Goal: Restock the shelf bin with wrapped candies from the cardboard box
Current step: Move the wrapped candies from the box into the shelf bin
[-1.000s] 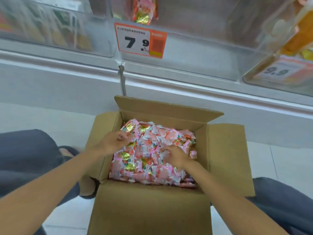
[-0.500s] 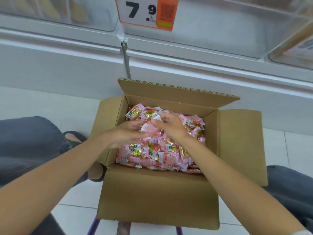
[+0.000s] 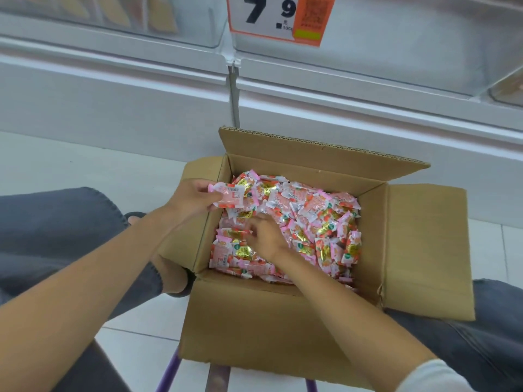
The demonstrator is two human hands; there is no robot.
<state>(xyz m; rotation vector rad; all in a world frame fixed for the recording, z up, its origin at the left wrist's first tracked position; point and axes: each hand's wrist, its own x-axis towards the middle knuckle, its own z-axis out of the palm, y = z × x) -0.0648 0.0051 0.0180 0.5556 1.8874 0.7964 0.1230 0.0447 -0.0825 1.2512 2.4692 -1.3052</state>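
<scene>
Hands parted since before: left hand [image 3: 192, 196] lifted clear, clamped on pink plastic-wrapped candies [image 3: 230, 197] | right hand [image 3: 266, 236] buried in pile, grip unclear | candies fill open brown cardboard box [image 3: 254, 321]

Bright, even, soft-shadowed light; edges bend, slight blur throughout.

Left hand [image 3: 190, 198] full of candies [image 3: 229, 197]

Pink-and-gold candies [image 3: 308, 219], brown box [image 3: 254, 321]
</scene>
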